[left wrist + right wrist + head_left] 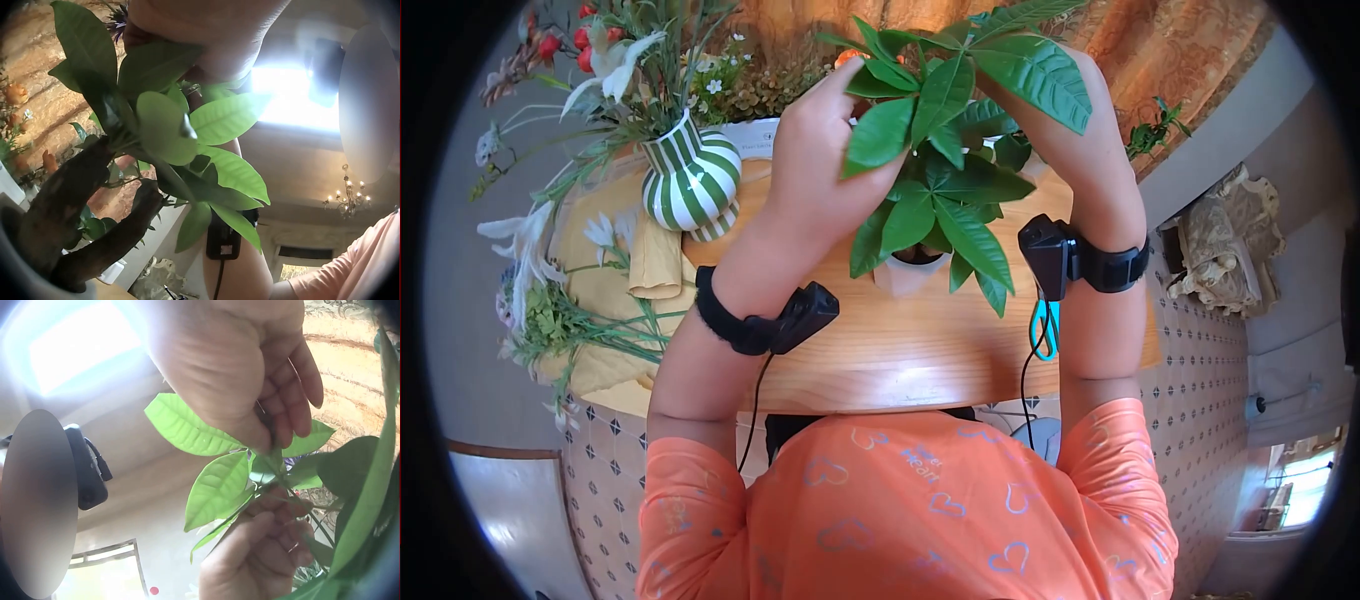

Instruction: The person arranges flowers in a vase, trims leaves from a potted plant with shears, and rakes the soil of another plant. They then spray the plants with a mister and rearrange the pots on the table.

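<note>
A leafy potted plant (910, 218) stands on the wooden table in a pale pot (900, 279); the left wrist view shows its thick brown trunks (119, 234). My left hand (825, 135) is raised at the upper leaves, and in the right wrist view its curled fingers hold a thin stem from below (256, 553). Above it, my right hand (234, 369) pinches the top of that leaf cluster between thumb and finger. In the head view, leaves hide most of the right hand's fingers. Broad green leaves (215, 481) spread around both hands.
A green-and-white striped vase (692, 182) with flowers stands at the left. Loose flowers lie on yellowish paper (600, 370) at the table's left side. Turquoise scissor handles (1046, 330) show beside my right forearm. An orange curtain (1190, 50) hangs behind the table.
</note>
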Available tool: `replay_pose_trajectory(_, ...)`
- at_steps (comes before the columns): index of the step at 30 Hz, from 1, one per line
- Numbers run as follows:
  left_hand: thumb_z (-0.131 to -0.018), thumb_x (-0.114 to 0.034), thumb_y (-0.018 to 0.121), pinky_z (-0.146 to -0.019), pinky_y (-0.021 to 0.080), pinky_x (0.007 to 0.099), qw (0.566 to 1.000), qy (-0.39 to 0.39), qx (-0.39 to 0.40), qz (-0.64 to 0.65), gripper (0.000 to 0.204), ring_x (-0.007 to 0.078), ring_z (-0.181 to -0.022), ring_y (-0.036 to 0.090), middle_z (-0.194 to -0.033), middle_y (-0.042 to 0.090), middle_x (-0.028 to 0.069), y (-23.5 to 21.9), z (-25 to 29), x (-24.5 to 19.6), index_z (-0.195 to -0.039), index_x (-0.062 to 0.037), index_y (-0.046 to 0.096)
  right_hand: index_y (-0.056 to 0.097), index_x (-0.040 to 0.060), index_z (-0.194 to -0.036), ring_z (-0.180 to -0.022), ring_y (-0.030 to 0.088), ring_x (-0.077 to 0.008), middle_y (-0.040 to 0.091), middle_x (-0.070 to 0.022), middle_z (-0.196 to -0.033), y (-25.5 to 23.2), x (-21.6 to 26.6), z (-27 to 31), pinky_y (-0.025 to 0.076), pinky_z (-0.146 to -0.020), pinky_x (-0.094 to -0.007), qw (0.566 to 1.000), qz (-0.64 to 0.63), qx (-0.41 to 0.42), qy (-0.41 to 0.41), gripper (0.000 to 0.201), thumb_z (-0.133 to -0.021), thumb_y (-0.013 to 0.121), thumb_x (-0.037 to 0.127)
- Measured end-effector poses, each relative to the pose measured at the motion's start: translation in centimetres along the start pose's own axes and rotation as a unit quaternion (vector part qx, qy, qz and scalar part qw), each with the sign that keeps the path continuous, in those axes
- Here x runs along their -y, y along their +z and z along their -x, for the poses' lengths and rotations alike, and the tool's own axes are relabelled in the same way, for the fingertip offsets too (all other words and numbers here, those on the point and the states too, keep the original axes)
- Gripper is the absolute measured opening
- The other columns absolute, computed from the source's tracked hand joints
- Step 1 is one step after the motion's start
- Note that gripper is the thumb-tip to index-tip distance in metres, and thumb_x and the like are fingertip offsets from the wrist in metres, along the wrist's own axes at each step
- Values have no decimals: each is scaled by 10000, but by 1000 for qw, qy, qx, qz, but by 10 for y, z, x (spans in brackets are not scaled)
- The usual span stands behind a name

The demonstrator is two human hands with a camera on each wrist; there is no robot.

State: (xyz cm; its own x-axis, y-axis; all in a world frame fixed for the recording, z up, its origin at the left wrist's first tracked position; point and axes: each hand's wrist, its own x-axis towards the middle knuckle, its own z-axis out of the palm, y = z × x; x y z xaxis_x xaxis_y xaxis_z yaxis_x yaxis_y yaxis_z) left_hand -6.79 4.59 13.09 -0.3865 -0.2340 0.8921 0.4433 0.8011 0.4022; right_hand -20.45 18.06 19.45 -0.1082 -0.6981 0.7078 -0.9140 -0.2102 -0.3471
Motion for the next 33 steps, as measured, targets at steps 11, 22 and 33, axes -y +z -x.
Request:
replay_pose_trajectory(11, -751, 0, 520, -587, 428, 259, 986, -149, -11, 75, 224, 123, -641, 519, -770, 596, 62, -14, 22, -3, -965, 12, 584, 645, 16, -931, -707, 595, -145, 655, -66, -823, 1, -1, 13, 477, -664, -274, 995, -22, -87, 39, 157, -796, 640, 95)
replay_pose_trajectory(22, -795, -36, 628, -580, 380, 189, 954, -254, -3, 162, 191, 21, -671, 434, -826, 593, -10, -12, 38, 2, -980, 1, 602, 654, -7, -905, -748, 565, -75, 638, -13, -836, 9, 10, 37, 452, -650, -224, 973, -91, -112, 180, 134, -802, 646, 78)
replay_pose_trajectory(33, -838, -35, 603, -736, 455, 237, 982, -155, 25, 106, 162, 88, -817, 556, -910, 603, 15, -7, 34, -2, -989, 23, 611, 687, 94, -792, -633, 622, -283, 637, -103, -710, 42, 15, 30, 496, -560, -358, 992, 108, -58, 24, 129, -768, 641, 213)
